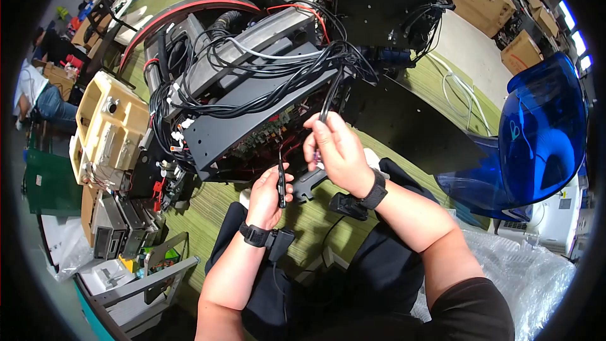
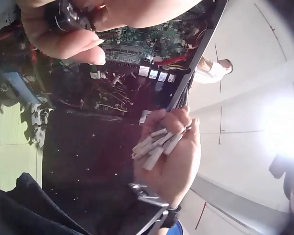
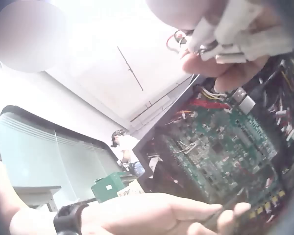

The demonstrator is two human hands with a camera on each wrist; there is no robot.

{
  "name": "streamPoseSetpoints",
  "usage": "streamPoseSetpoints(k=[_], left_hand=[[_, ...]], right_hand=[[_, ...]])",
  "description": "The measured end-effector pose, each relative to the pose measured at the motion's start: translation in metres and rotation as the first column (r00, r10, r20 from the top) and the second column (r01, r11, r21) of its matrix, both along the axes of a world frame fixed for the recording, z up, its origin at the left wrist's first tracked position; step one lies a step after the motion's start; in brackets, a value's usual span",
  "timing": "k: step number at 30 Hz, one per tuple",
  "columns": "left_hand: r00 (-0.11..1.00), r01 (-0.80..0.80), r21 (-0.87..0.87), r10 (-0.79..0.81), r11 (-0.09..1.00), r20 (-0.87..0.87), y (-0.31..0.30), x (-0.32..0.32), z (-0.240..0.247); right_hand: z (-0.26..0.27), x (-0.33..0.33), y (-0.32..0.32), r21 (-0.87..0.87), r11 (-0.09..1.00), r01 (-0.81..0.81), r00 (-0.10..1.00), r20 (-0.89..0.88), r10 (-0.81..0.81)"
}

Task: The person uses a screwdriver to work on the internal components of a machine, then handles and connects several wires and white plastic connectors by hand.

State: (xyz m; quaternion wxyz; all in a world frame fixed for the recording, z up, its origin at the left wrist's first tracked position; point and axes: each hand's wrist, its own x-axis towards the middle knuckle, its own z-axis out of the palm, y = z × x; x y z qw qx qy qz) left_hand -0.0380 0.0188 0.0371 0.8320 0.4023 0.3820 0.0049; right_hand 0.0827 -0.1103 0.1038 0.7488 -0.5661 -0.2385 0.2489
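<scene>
My left hand point(image 1: 266, 199) grips a slim black pointed tool point(image 1: 281, 183), its tip toward the open side of a dark metal housing point(image 1: 240, 110). Inside that housing is a green circuit board point(image 3: 220, 152) with wires plugged along its edges. A bundle of black cables point(image 1: 327, 104) runs down into my right hand point(image 1: 344, 155), whose fingers curl round it. White connectors point(image 2: 159, 147) on the cable ends spread across the palm in the left wrist view. In the right wrist view the left hand point(image 3: 152, 213) is below the board, the tool's dark shaft point(image 3: 231, 201) pointing at it.
More black cables point(image 1: 265, 98) drape over the housing. A cream plastic shell point(image 1: 107, 123) stands at the left, beside grey metal boxes point(image 1: 113, 227). To the right are a blue translucent cover point(image 1: 543, 132) and bubble wrap point(image 1: 505, 278). Another person point(image 1: 47, 98) is at the far left.
</scene>
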Motion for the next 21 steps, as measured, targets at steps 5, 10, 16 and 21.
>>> streamPoseSetpoints(k=[5, 10, 16, 21], left_hand=[[1.000, 0.003, -0.023, -0.004, 1.000, -0.022, -0.008, 0.005, -0.008], [0.997, 0.060, -0.033, -0.061, 0.998, -0.049, -0.013, 0.005, -0.014], [0.990, 0.135, -0.019, -0.135, 0.991, -0.027, -0.014, 0.007, -0.023], [0.976, 0.217, 0.002, -0.217, 0.976, -0.012, -0.017, 0.009, -0.041]], right_hand=[[-0.010, 0.005, 0.023, 0.033, 0.999, -0.031, 0.999, 0.038, 0.030], [-0.012, 0.021, 0.029, -0.006, 0.997, 0.082, 0.929, 0.362, -0.074], [-0.007, 0.016, 0.033, -0.367, 0.911, 0.187, 0.899, 0.438, -0.008], [-0.024, 0.012, 0.028, -0.506, 0.807, 0.306, 0.843, 0.538, 0.017]])
